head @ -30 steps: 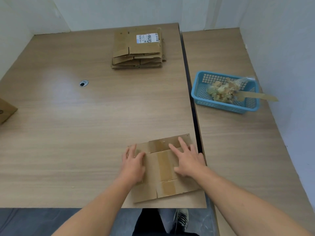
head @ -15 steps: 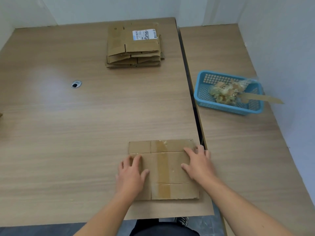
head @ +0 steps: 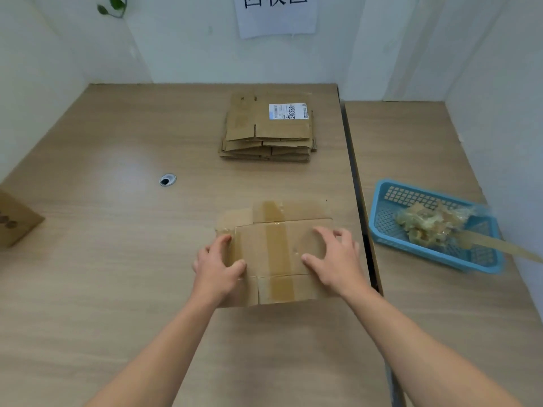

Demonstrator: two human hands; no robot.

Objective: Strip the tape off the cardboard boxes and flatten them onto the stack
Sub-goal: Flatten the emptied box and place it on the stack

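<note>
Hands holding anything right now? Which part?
Left hand grips the flattened box by its left edge; right hand rests on its right side, grip unclear.
</note>
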